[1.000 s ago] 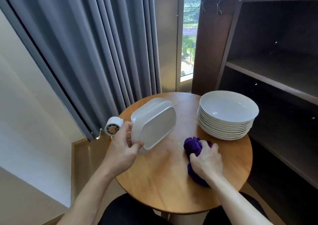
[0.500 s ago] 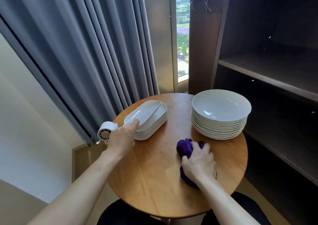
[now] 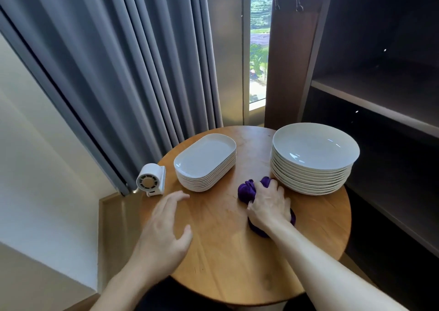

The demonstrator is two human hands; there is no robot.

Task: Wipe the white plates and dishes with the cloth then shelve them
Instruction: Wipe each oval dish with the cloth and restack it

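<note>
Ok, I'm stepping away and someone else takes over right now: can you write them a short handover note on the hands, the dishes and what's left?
Left hand: open, holds nothing, above the table in front of the oblong dishes.
Right hand: grips the purple cloth, which lies on the table beside the round plates.
Both stacks stand on the table, the round plates nearest the shelves.
Done: no dish shows on the shelves; whether any are wiped cannot be told.
Left: wipe each piece, then shelve both stacks.
</note>
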